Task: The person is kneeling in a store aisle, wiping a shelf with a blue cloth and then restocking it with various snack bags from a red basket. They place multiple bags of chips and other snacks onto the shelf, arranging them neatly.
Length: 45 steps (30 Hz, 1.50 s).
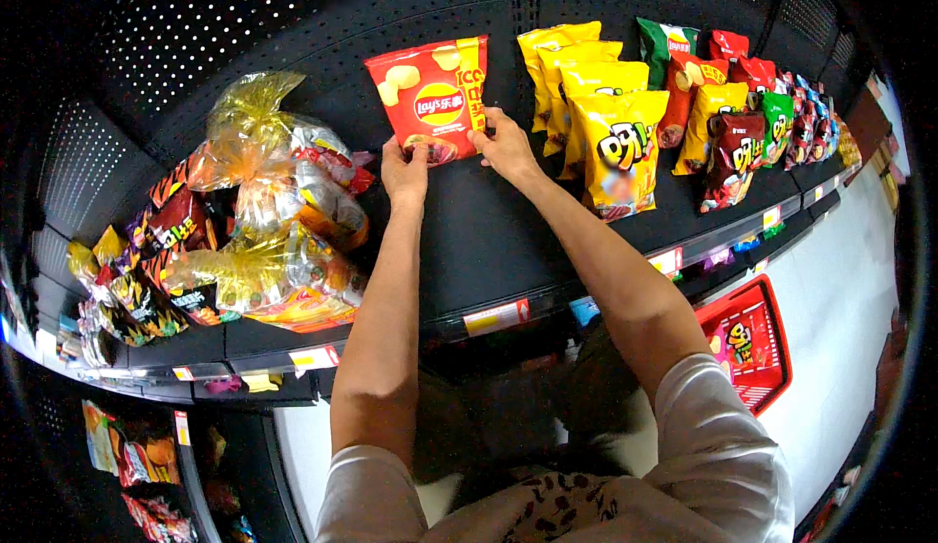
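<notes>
A red bag of Lay's potato chips (429, 100) is upright over a dark shelf (476, 243), its printed front facing me. My left hand (405, 173) grips its lower left corner with the thumb on the front. On the lower right edge, my right hand (506, 144) pinches the same bag. Just right of that hand stands a row of yellow snack bags (619, 151), one behind another. To the left of my left hand lie snack bundles in clear and gold wrap (256, 177). Whether the red bag's bottom touches the shelf, I cannot tell.
Farther right are a green Lay's bag (663, 48), a dark red snack bag (733, 158) and several others. Price tags (497, 317) line the shelf's front edge. A red shopping basket (769, 345) with snack bags inside is below on the right. Perforated back panels (220, 15) rise behind.
</notes>
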### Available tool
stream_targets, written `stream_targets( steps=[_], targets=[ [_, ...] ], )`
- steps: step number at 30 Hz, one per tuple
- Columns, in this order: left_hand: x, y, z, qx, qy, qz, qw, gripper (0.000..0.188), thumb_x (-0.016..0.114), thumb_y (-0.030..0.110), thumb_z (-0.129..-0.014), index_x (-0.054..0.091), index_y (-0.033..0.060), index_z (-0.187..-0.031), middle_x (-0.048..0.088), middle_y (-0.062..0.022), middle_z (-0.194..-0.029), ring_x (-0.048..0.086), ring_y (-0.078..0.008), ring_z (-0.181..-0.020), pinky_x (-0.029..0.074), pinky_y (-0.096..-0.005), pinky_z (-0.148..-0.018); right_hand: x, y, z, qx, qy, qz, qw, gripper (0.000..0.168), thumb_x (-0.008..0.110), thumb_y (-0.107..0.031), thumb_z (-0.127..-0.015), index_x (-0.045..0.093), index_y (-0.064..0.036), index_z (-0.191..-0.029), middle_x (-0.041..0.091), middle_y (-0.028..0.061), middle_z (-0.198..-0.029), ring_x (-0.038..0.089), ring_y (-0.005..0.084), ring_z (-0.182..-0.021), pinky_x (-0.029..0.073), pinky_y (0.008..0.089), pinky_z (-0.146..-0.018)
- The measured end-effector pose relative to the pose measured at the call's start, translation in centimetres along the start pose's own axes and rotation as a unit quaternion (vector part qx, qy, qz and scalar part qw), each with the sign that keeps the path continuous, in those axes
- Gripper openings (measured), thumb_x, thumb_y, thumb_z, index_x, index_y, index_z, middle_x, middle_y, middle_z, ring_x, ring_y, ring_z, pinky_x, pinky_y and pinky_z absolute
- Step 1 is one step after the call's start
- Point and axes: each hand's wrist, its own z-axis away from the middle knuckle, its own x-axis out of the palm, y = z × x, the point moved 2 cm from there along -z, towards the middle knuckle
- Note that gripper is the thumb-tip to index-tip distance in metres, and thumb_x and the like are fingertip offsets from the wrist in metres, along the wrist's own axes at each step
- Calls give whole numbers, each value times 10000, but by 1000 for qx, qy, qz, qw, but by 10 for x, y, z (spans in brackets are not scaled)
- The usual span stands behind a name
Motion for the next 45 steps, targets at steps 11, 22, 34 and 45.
stream_targets(
  steps=[11, 22, 34, 45],
  targets=[
    [-2, 3, 10, 45, 50, -48, 997, 619, 666, 79, -873, 372, -82, -1393, 533, -241, -1330, 568, -282, -1194, 445, -367, -1023, -1, -6, 6, 19, 17, -18, 1000, 532, 671, -156, -854, 492, 9, -1327, 640, 235, -1178, 648, 336, -1062, 505, 398, -935],
    [-6, 2, 15, 50, 19, -96, 994, 568, 670, 137, -870, 432, -92, -1332, 553, -248, -1269, 605, -309, -1127, 478, -367, -978, -3, -9, 11, 12, -20, 32, 999, 574, 631, -131, -902, 401, -24, -1417, 563, 215, -1317, 650, 256, -1036, 568, 351, -766],
    [-13, 46, 60, 26, -152, -27, 988, 282, 554, 328, -990, 674, 74, -1021, 732, -59, -894, 683, -115, -738, 516, -263, -615, -32, -48, 55, -97, -108, 297, 944, 191, 576, -187, -901, 672, -68, -1015, 679, 175, -961, 681, 340, -843, 553, 439, -733],
    [-21, 33, 98, 96, -423, -81, 897, 279, 528, 292, -1016, 639, 36, -1016, 664, -10, -858, 595, -71, -741, 455, -218, -657, -97, -137, 205, -161, 5, 36, 986, 180, 558, -223, -952, 648, -77, -898, 659, 150, -780, 644, 376, -703, 501, 453, -615]
  ],
)
